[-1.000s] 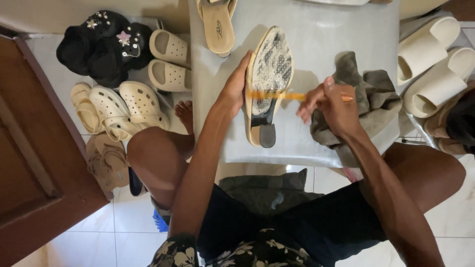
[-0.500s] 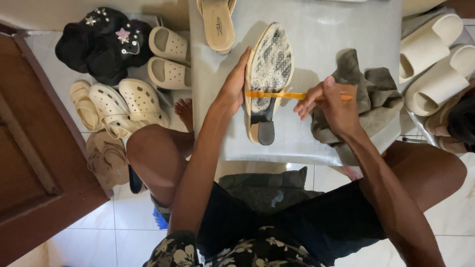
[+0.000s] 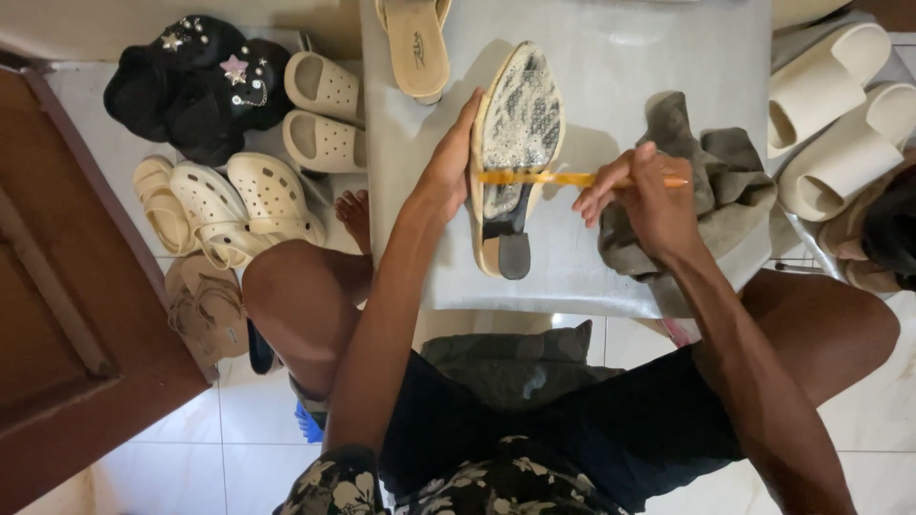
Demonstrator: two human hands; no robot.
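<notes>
- Steadying the upturned heeled shoe (image 3: 510, 157) on the grey table (image 3: 668, 57), my left hand (image 3: 447, 167) gripped its edge.
- My right hand (image 3: 641, 200) pinched a yellow stick (image 3: 563, 178) across the sole, beside a grey cloth (image 3: 716, 181).

There is one view only, from the camera on my head, so nothing is shared with a second one. It looks almost straight down over my lap and knees onto the grey counter (image 3: 611, 57), which fills the upper middle of the frame. It sits close: my forearms run up from the bottom edge, and my hands land near the centre. The tiled floor (image 3: 239, 448) and a wooden door (image 3: 57, 315) fall along the left side
</notes>
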